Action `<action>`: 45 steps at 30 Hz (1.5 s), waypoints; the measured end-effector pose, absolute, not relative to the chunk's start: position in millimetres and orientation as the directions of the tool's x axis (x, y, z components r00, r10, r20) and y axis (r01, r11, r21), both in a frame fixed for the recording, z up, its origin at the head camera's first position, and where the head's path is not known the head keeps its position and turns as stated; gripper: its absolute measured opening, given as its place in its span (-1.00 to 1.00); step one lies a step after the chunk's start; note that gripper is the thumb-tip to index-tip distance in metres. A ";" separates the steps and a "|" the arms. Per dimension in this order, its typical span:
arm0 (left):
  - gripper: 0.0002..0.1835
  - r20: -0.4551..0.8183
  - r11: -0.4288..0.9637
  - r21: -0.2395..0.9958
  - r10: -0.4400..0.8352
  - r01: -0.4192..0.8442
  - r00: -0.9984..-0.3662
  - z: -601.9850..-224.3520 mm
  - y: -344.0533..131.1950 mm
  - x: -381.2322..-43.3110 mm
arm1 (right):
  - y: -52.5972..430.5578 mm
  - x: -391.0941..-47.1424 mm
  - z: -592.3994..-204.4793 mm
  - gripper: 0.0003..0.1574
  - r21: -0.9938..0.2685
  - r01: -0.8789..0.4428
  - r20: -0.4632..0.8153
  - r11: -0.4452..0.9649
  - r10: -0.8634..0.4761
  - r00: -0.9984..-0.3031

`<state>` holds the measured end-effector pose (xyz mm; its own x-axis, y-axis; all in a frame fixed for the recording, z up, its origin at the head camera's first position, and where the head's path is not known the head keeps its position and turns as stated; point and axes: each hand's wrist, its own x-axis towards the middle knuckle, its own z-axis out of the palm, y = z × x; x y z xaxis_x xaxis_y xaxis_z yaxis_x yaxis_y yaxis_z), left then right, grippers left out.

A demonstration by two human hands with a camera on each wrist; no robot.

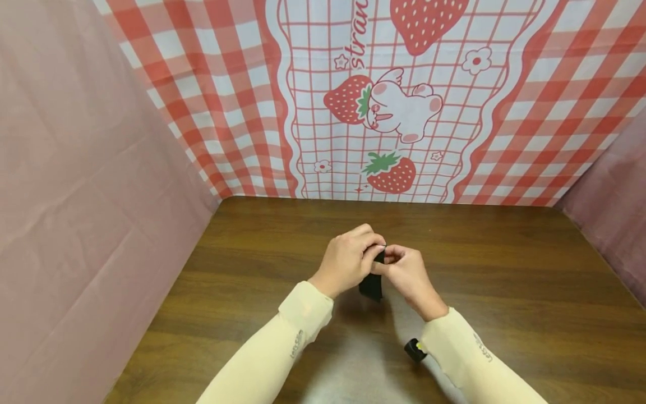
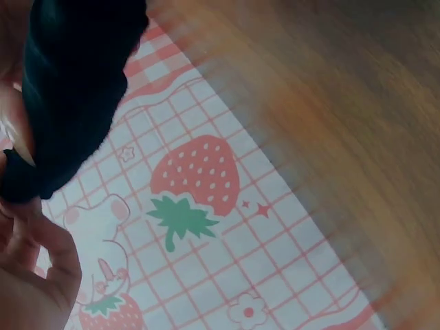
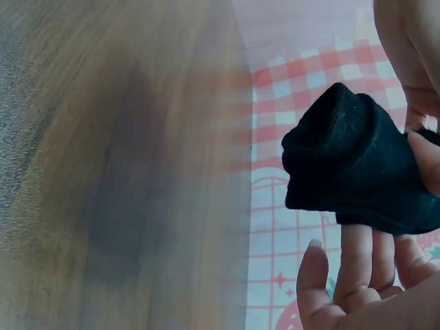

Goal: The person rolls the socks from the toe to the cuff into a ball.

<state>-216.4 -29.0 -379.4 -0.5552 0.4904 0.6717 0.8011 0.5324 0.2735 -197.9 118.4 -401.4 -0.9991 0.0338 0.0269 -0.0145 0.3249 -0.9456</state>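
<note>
A soft, dark black cloth (image 1: 371, 288) hangs between my hands above the middle of the table, folded and tube-like. My left hand (image 1: 347, 259) pinches its upper edge with thumb and fingers. Close beside it on the right, my right hand (image 1: 407, 275) pinches the same end. The left wrist view shows the black cloth (image 2: 79, 89) hanging past the fingertips. Seen from the right wrist, creases run across the black cloth (image 3: 350, 151), and the fingers (image 3: 355, 265) of my right hand lie against its lower side.
A small black cylinder (image 1: 415, 350) with a yellow spot lies on the brown wooden table (image 1: 242, 314), partly behind the right sleeve (image 1: 454, 345). A red-and-white strawberry curtain (image 1: 333, 140) borders the back. Pink cloth (image 1: 91, 185) stands at the left side.
</note>
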 end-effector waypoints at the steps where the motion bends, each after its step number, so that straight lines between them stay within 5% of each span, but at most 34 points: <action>1: -0.91 0.678 0.545 0.247 0.493 0.801 -0.545 -379.1 -28.4 -216.0 | 117.1 -198.2 -401.5 -0.72 -0.943 -0.012 0.029 0.331 0.045 -0.999; 5: -0.90 0.694 0.554 0.188 0.509 0.811 -0.508 -378.9 -28.1 -216.0 | 115.4 -199.2 -400.9 -0.72 -0.977 0.023 -0.008 0.212 0.072 -0.997; 11: -0.90 0.721 0.491 0.271 0.466 0.828 -0.513 -380.5 -32.5 -215.9 | 117.5 -200.1 -397.6 -0.60 -0.999 0.031 -0.033 -0.018 0.087 -0.996; 20: -0.87 0.774 0.511 0.221 0.426 0.830 -0.469 -387.9 -28.8 -210.4 | 111.2 -200.5 -395.6 -0.78 -0.976 -0.026 -0.022 -0.217 0.217 -0.976; 34: -0.93 0.737 0.349 0.516 0.284 0.782 -0.613 -394.2 -31.1 -214.4 | 126.6 -199.4 -393.6 -0.43 -0.979 -0.002 0.022 -0.205 -0.092 -0.996; 45: -0.96 0.686 0.228 0.619 0.309 0.751 -0.659 -383.3 -36.4 -209.3 | 137.2 -202.2 -391.0 -0.49 -0.956 -0.001 0.057 -0.295 -0.184 -0.981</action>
